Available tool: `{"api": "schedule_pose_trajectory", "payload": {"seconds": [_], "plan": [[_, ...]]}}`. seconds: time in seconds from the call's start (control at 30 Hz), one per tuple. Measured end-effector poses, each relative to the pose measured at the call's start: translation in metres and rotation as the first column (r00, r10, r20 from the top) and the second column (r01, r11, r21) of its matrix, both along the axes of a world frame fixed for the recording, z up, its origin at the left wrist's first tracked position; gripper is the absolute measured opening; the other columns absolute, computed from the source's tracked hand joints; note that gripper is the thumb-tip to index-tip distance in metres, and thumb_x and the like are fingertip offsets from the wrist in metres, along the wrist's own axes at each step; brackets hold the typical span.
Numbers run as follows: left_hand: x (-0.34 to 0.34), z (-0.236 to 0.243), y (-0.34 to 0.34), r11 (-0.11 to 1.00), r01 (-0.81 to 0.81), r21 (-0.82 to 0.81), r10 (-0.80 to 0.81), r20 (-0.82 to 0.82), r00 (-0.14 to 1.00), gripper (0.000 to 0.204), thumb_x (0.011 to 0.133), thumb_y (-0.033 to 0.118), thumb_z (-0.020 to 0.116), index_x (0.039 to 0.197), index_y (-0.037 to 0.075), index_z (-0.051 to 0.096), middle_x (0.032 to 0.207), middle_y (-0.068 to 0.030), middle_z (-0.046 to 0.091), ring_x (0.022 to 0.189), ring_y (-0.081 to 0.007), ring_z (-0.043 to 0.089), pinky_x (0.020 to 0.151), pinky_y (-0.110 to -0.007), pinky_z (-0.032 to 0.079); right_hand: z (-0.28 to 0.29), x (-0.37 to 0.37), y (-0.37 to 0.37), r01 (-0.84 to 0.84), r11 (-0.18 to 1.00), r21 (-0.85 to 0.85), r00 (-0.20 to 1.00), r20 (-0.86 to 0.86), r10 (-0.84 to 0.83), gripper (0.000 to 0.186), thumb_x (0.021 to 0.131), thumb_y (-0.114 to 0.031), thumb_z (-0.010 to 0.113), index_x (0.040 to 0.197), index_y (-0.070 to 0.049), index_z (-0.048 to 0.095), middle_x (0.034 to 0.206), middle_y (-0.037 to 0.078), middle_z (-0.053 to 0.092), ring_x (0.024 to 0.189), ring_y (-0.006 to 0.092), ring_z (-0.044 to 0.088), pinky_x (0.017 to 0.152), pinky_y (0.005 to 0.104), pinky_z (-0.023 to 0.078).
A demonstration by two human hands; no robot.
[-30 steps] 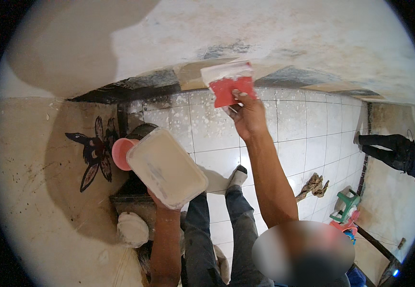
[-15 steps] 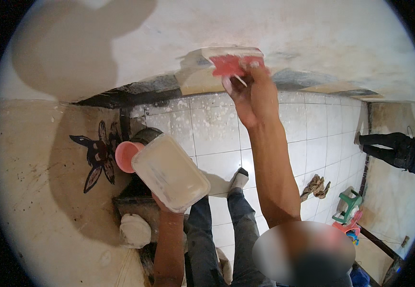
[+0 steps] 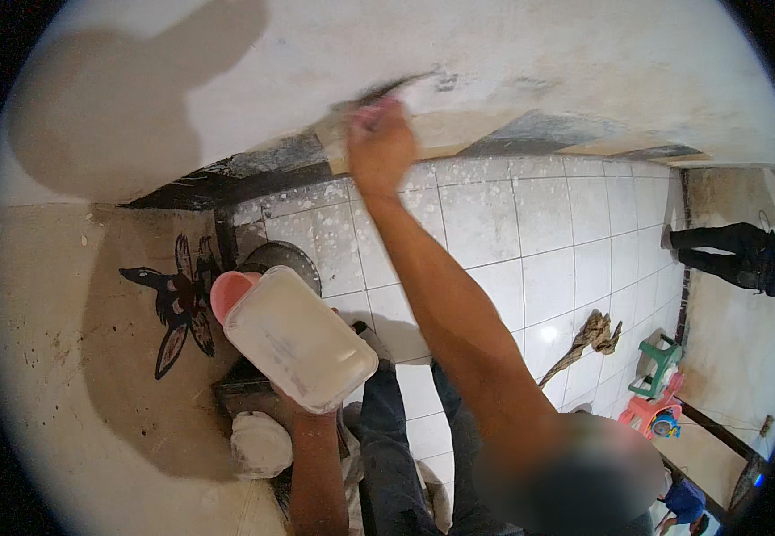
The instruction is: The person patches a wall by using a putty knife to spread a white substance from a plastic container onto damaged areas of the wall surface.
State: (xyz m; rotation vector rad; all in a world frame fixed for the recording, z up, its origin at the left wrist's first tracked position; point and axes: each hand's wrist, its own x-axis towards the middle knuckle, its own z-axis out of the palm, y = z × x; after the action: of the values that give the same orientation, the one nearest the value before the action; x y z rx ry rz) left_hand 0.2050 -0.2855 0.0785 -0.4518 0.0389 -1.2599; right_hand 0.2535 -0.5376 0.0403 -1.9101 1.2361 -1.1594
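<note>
My right hand [image 3: 382,154] is closed around a red scraper [image 3: 378,114], pressed to the lower part of the pale wall [image 3: 539,54]. Motion smears the tool, and my fingers hide most of it. Beside a dark streak on the plaster, the scraper meets a band of grey and tan patches. Low at the left, my left hand [image 3: 295,402] supports a rectangular whitish plastic tub [image 3: 302,339] from beneath, with fingertips showing at its far side. Grey smears mark the tub's pale face. A pink cup [image 3: 229,297] shows against the tub's left corner.
A dark bucket [image 3: 287,257] stands on the spattered tile floor [image 3: 485,223]. White bundle [image 3: 260,445] at lower left, brown cloth [image 3: 594,332] on the tiles. Green stool [image 3: 655,366] and pink stool [image 3: 645,415] at right. One person [image 3: 736,255] stands far right, another [image 3: 686,505] lower right.
My right hand has swept left along the wall with the scraper, leaving the wall's dark streak exposed. The tub has shifted slightly left and down in view. Another person now shows at lower right.
</note>
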Motion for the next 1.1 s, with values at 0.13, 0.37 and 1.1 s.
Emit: {"api": "schedule_pose_trajectory", "payload": {"seconds": [0.13,0.37,1.1], "plan": [[-0.005,-0.023,0.03,0.945,-0.191,0.266,0.168,0.106,0.98,0.066,0.1,0.056,0.036,0.15,0.014,0.033,0.152,-0.0159,0.037,0.132,-0.0424,0.044,0.106,-0.063,0.033,-0.006,0.038,0.06,-0.135,0.989,-0.064,0.991,-0.007,0.135,0.021,0.075,-0.013,0.072,0.082,-0.002,0.056,0.077,0.019,0.062,0.073,0.0392,0.062,0.064,0.0468,0.048],[-0.006,-0.035,0.052,0.897,-0.253,0.364,0.208,0.157,0.965,0.064,0.102,0.052,0.029,0.15,0.01,0.03,0.152,-0.0193,0.036,0.133,-0.0415,0.043,0.11,-0.061,0.03,-0.006,-0.07,0.053,-0.191,0.978,0.079,0.98,0.074,0.186,0.006,0.081,-0.008,0.062,0.081,-0.003,0.058,0.069,0.014,0.056,0.059,0.0258,0.056,0.058,0.0378,0.046],[-0.068,-0.055,0.043,0.596,-0.294,0.747,0.172,0.238,0.956,0.064,0.1,0.055,0.033,0.149,0.014,0.034,0.146,-0.0153,0.044,0.129,-0.0373,0.049,0.105,-0.058,0.039,0.026,-0.171,0.056,-0.345,0.829,0.44,0.938,0.166,0.303,0.011,0.087,-0.005,0.063,0.096,-0.001,0.059,0.084,0.01,0.063,0.068,0.0164,0.062,0.053,0.0292,0.051]]}}
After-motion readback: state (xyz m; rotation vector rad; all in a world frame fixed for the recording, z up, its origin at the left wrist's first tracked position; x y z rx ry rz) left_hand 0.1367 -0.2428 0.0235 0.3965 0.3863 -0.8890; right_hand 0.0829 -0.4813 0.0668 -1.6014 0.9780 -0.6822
